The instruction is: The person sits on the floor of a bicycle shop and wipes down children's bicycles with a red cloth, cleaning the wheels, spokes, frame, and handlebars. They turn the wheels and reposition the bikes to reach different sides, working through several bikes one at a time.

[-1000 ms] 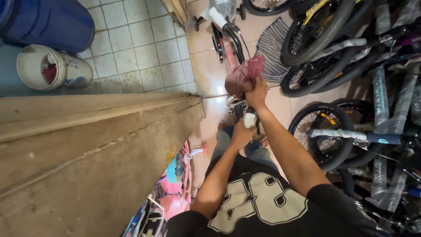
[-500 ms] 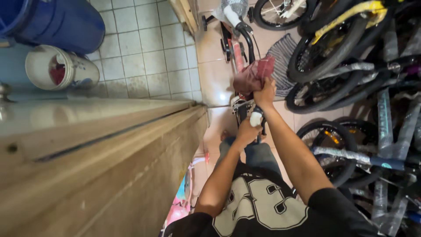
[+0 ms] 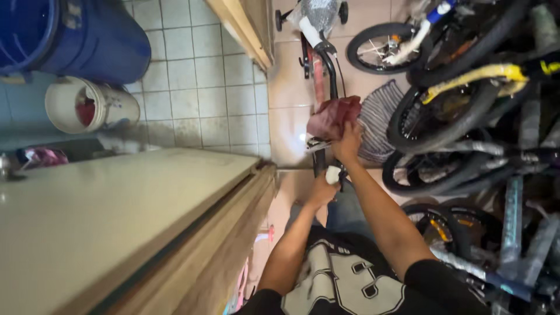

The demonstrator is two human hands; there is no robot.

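My right hand (image 3: 348,143) presses a dark red cloth (image 3: 331,115) against the black handlebar of a small red children's bike (image 3: 317,64) in front of me. My left hand (image 3: 321,190) is closed around a white grip (image 3: 333,174) at the near end of that handlebar. The bike's front end is wrapped in clear plastic. Both forearms reach up from the bottom of the head view, over my black shirt with large white print.
Several bicycles (image 3: 466,111) with black tyres crowd the right side. A striped grey mat (image 3: 379,119) lies beside the cloth. A pale wooden door (image 3: 128,227) fills the lower left. A blue barrel (image 3: 87,35) and a white bucket (image 3: 81,105) stand on the tiled floor.
The view has shifted, so the door and the tiled floor take up more of the picture. Both hands keep their hold on the cloth and the grip.
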